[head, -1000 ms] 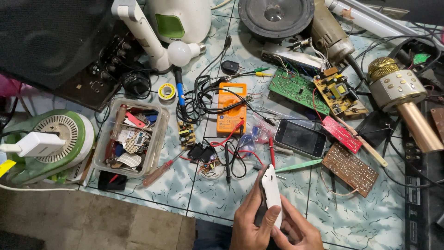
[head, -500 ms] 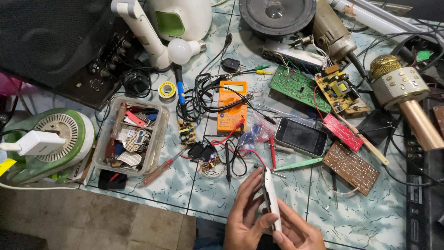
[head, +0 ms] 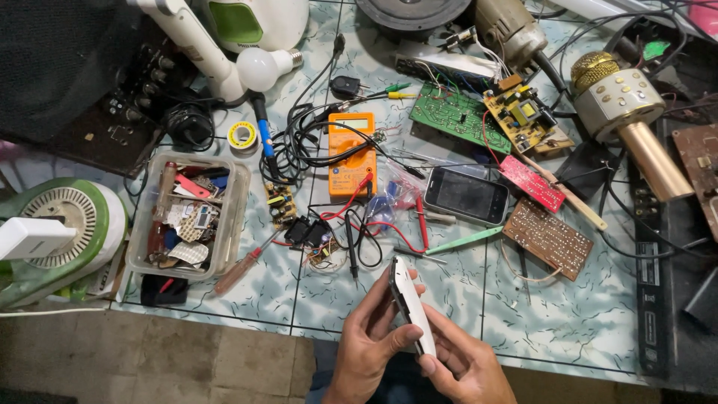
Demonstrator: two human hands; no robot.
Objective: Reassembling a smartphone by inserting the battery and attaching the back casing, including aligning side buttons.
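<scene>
Both hands grip a slim white phone (head: 410, 305) edge-on above the tiled table's (head: 568, 329) near edge: the left hand (head: 370, 337) wraps its lower side, the right hand (head: 464, 363) pinches its bottom end. Just beyond the grip lie red and black probe leads (head: 359, 236), an orange multimeter (head: 351, 153) and a black smartphone (head: 467, 195).

electronics repair workbench | multimeter (head: 351, 153) | circuit boards (head: 458, 116) | screwdriver (head: 243, 269)

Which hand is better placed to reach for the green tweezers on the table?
Probably the right hand: it only steadies the white phone's lower end, and the green tweezers lie on its side. The left hand grips the phone.
</scene>
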